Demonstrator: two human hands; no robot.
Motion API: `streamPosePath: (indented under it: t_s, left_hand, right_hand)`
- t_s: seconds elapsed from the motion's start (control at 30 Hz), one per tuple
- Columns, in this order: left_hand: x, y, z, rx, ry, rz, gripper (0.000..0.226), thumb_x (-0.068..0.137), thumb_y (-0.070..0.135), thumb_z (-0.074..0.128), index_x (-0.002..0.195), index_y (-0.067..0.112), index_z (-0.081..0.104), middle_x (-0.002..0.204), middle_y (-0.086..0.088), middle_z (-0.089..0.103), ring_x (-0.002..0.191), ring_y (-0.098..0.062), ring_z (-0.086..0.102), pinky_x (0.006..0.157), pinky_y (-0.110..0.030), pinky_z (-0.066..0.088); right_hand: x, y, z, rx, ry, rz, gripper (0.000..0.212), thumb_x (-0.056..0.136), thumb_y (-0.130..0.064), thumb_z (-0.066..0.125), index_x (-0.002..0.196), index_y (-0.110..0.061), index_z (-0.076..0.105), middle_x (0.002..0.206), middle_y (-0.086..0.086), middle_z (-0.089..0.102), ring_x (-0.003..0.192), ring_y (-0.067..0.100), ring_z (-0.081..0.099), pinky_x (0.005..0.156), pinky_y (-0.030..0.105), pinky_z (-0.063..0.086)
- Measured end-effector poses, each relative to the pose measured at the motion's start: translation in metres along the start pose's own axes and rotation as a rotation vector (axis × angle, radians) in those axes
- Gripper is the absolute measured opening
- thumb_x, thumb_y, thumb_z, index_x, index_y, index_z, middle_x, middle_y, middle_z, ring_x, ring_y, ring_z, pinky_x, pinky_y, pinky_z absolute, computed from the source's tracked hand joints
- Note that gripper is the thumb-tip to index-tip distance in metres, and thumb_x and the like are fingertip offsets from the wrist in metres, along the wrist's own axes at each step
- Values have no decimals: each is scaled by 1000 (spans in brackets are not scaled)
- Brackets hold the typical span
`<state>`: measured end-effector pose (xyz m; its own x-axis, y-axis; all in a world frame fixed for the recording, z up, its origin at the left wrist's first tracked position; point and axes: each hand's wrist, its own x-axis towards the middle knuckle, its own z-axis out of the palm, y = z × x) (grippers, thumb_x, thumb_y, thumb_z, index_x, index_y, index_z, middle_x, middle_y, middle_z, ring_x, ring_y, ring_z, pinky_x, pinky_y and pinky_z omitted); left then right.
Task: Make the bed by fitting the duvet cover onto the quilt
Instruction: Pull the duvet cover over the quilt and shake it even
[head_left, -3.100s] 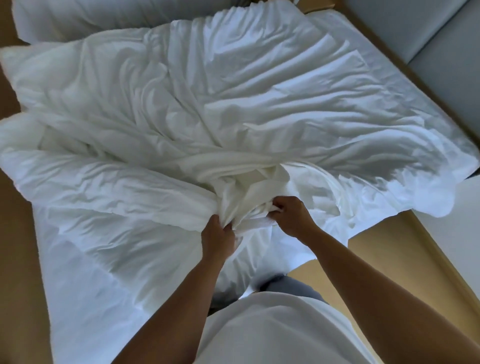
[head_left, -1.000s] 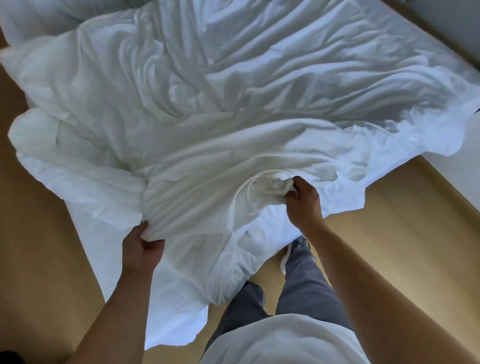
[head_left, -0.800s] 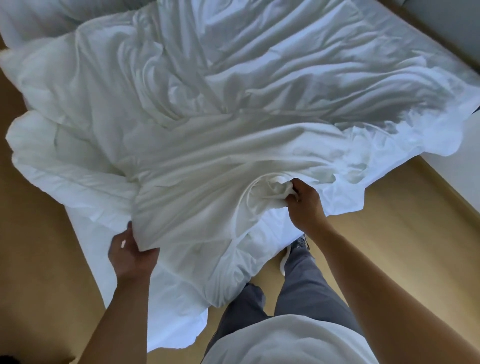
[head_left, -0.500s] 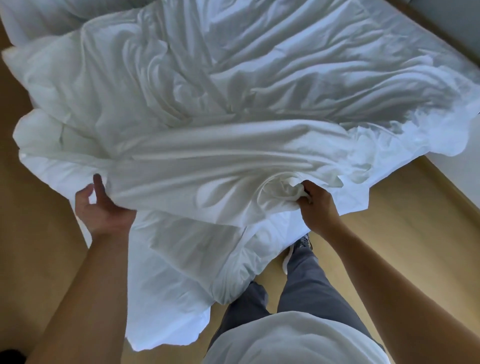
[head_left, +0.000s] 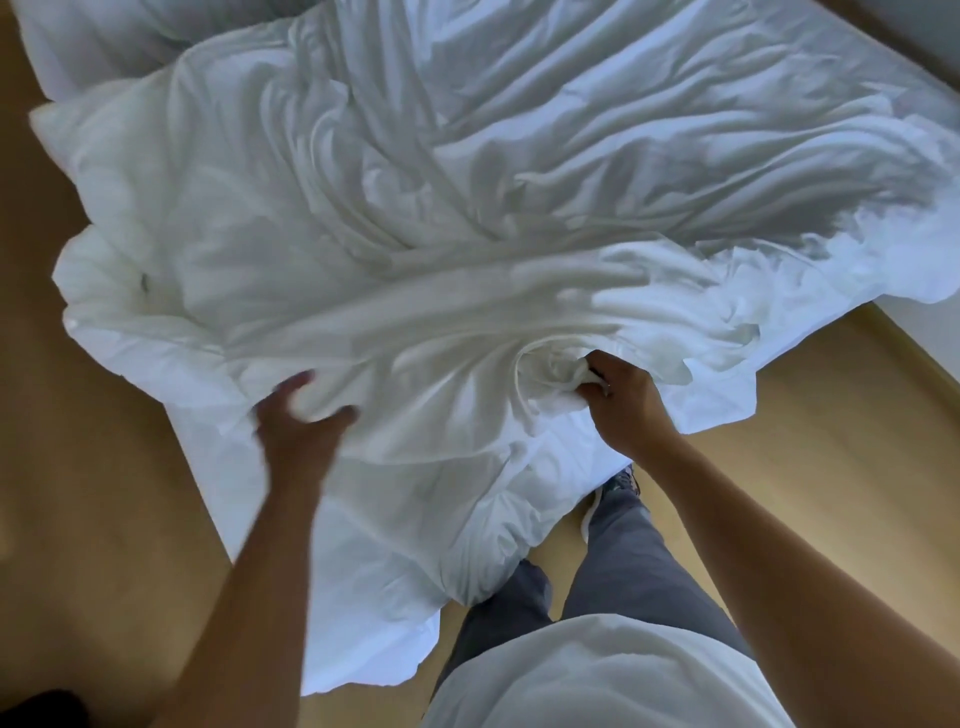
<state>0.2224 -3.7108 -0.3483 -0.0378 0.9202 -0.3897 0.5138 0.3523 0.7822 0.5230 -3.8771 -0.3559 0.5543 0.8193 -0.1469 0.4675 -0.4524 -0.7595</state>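
From the head view we find no brand, label or readable writing on any of the white fabric or on our clothes.

The duvet cover (head_left: 467, 218) lies crumpled across the bed, its folds running diagonally from upper right toward the near edge. Its ragged right hem (head_left: 810, 322) overhangs the bed corner above the floor. On the left, a puffier white layer, which looks like the quilt (head_left: 119, 291), bulges out from under the cover; we cannot tell exactly where one white cloth ends and the other begins. A lower white sheet (head_left: 363, 597) hangs down off the near edge and reaches the floor between our left arm and our legs.

Our right hand (head_left: 623, 400) is clenched around a twisted bunch of the cover at the near edge, with folds spiralling around the grip. Our left hand (head_left: 301, 421) is blurred; its fingers are spread and lie on the cloth, thumb apart, and we cannot tell whether it grasps anything.

The floor (head_left: 831, 441) is pale wood, with open room on the right of the bed beside our legs and on the left along the bed's side. We stand at the near corner in grey trousers (head_left: 618, 561), a white shirt (head_left: 597, 675) and a shoe (head_left: 613, 488) just under the hanging cloth. A pale wall or panel (head_left: 930, 332) borders the floor at the right.
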Motion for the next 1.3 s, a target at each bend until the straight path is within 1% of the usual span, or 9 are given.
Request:
streamPosePath:
  t_s: [0.1, 0.17, 0.37, 0.53, 0.73, 0.93, 1.13, 1.23, 1.3]
  left_hand:
    - [-49, 46, 84, 266, -414, 746, 72, 72, 19, 88, 138, 18, 57, 132, -1, 56, 116, -22, 56, 94, -34, 46]
    - [-59, 67, 125, 507, -477, 997, 68, 77, 22, 79, 140, 21, 55, 132, -2, 57, 116, -25, 54, 98, -38, 46]
    - [-53, 88, 169, 722, -508, 997, 8, 87, 16, 61, 94, 13, 59, 88, -4, 65, 82, -31, 60, 63, -35, 45]
    - [-31, 100, 175, 606, -378, 814, 17, 77, 4, 52, 87, 4, 66, 83, -19, 70, 80, -44, 62, 68, -39, 52]
    - [-4, 121, 180, 518, -324, 771, 27, 61, 13, 35, 71, 4, 58, 81, -28, 68, 78, -48, 59, 67, -39, 42]
    - [19, 132, 181, 475, -259, 579, 11, 60, 16, 35, 63, 15, 46, 70, -12, 59, 71, -31, 51, 66, -29, 32]
    - [44, 150, 193, 519, -140, 550, 12, 72, 1, 49, 66, 11, 53, 71, -21, 64, 74, -38, 60, 65, -27, 32]
    - [52, 160, 201, 526, -108, 517, 13, 72, 1, 47, 62, 9, 46, 64, -21, 58, 67, -36, 56, 62, -29, 30]
    - [58, 164, 203, 517, -112, 465, 10, 67, 3, 45, 59, 9, 45, 62, -21, 56, 65, -25, 47, 60, -30, 32]
  right_hand:
    - [-1, -12, 8, -56, -25, -96, 18, 83, 3, 57, 71, -7, 48, 64, -5, 46, 63, 2, 46, 55, 20, 31]
    - [-1, -17, 10, -37, -11, -126, 28, 84, -4, 58, 66, -20, 43, 62, -8, 42, 61, 5, 45, 55, 25, 31]
    - [-3, -8, 11, 134, 81, -7, 23, 94, -17, 62, 73, -16, 53, 63, -8, 52, 61, 5, 47, 55, 17, 34]
    - [5, 16, 16, 399, 52, 187, 10, 90, -38, 70, 96, -34, 63, 96, -19, 71, 96, -2, 65, 81, 17, 48]
    - [25, 83, 11, 292, -111, 549, 67, 96, -39, 61, 155, -29, 30, 154, 0, 43, 139, 26, 41, 95, 28, 36]
    - [93, 101, -28, 88, 69, 445, 68, 88, -49, 69, 142, -13, 49, 143, 10, 53, 135, 29, 45, 107, 35, 36]
    - [211, 88, -85, 38, 128, 405, 90, 82, -50, 75, 150, -9, 35, 152, 10, 43, 141, 29, 38, 114, 35, 34]
    - [214, 54, -79, 47, 389, 340, 35, 86, -40, 66, 107, -14, 56, 107, 9, 66, 105, 30, 62, 81, 32, 46]
    - [174, 34, -49, -47, 383, 33, 27, 91, -40, 57, 73, -20, 51, 66, 5, 62, 63, 30, 63, 55, 29, 39]
